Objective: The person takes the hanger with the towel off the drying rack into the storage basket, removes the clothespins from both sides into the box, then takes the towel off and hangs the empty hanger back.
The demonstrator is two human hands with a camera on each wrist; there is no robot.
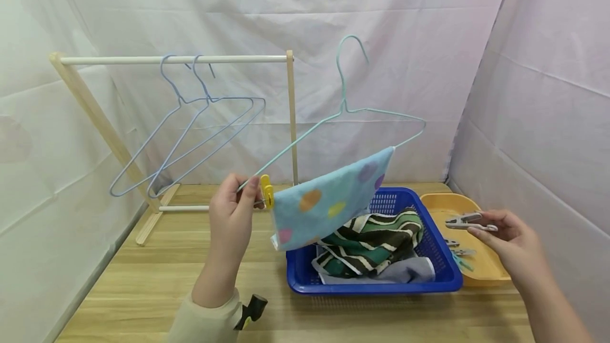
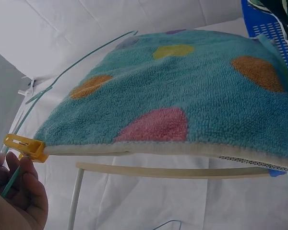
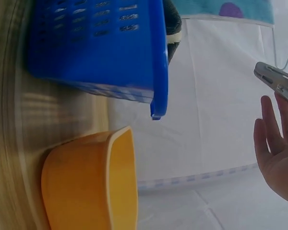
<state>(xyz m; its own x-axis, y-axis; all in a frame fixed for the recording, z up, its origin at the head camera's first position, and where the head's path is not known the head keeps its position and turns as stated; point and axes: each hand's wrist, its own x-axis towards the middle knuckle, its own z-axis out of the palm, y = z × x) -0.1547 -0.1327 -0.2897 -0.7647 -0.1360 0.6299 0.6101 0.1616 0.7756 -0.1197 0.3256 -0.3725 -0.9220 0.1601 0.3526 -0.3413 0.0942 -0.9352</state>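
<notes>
My left hand (image 1: 233, 205) grips the left corner of a mint-green clothes hanger (image 1: 305, 134), which is lifted and tilted. Over its lower bar drapes a light blue towel (image 1: 329, 200) with coloured dots. A yellow clothespin (image 1: 268, 195) clamps the towel's left end, right beside my left fingers; the left wrist view shows that yellow clothespin (image 2: 26, 147) too. The towel's right end has no clip on it. My right hand (image 1: 517, 242) pinches a grey clothespin (image 1: 471, 221) above the yellow tray, apart from the towel. The same grey clothespin (image 3: 277, 81) appears in the right wrist view.
A blue basket (image 1: 376, 289) holds a striped green towel (image 1: 381, 240) and a grey cloth (image 1: 400, 271). Beside it, a yellow tray (image 1: 486, 274) contains several clothespins (image 1: 462, 253). At left, a rack (image 1: 119, 61) carries two blue hangers (image 1: 164, 165).
</notes>
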